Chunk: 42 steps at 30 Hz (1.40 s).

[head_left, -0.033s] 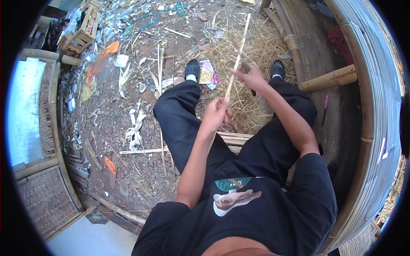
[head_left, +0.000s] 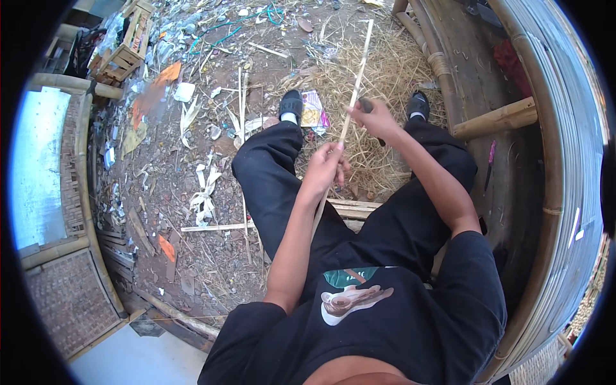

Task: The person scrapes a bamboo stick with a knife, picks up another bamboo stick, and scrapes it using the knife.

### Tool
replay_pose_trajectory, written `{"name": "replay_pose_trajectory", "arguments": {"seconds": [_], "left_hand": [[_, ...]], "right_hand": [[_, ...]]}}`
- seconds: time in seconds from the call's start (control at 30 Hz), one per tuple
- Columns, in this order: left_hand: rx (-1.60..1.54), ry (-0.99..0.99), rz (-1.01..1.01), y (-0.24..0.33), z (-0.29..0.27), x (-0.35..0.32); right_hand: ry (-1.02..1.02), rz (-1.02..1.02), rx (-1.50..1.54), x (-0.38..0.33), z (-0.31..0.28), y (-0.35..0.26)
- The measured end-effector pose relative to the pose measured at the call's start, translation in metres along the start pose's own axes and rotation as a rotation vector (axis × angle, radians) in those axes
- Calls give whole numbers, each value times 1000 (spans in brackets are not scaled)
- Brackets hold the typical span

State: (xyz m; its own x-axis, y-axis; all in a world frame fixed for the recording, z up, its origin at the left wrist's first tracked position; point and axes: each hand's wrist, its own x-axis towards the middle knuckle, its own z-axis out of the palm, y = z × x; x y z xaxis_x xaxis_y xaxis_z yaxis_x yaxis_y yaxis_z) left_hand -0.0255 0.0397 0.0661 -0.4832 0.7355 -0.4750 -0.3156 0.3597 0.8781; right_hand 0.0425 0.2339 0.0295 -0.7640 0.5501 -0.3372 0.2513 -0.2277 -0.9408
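Between my knees, a long pale bamboo strip slants up and away. Its lower part runs back under my left forearm. My left hand is closed around the strip near its middle. Farther up, my right hand is closed on a dark knife, its fingers against the strip. Most of the knife is hidden by that hand; one dark end shows above it and another below. Where the blade meets the strip is too small to make out.
Thin shavings pile up on the ground beyond my hands. A bamboo bench with a pink-and-black pen-like stick flanks my right. Loose strips and litter lie to the left, with a wooden crate at far left.
The far end of the bamboo strip has shifted slightly left and down. My right hand has moved slightly left along with it; both hands keep their grip.
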Motion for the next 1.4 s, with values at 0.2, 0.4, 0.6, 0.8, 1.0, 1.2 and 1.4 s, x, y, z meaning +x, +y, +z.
{"name": "replay_pose_trajectory", "arguments": {"seconds": [0.2, 0.4, 0.6, 0.8, 1.0, 1.2, 1.4], "left_hand": [[-359, -135, -122, -6, -14, 29], [-316, -80, -100, -21, -4, 37], [-65, 74, -12, -46, 10, 48], [176, 229, 135, -51, 22, 46], [72, 199, 70, -73, 24, 43], [79, 117, 38, -54, 28, 39], [46, 112, 3, -47, 29, 26]], "right_hand": [[-59, -130, -523, -14, 6, 0], [89, -57, -822, -18, -16, 0], [100, 45, -1039, -19, 6, 10], [144, -7, -1112, -4, -1, 46], [228, 143, -1141, 41, -44, 53], [409, 197, -1142, 61, -78, 63], [416, 243, -1108, 53, -78, 48]]}}
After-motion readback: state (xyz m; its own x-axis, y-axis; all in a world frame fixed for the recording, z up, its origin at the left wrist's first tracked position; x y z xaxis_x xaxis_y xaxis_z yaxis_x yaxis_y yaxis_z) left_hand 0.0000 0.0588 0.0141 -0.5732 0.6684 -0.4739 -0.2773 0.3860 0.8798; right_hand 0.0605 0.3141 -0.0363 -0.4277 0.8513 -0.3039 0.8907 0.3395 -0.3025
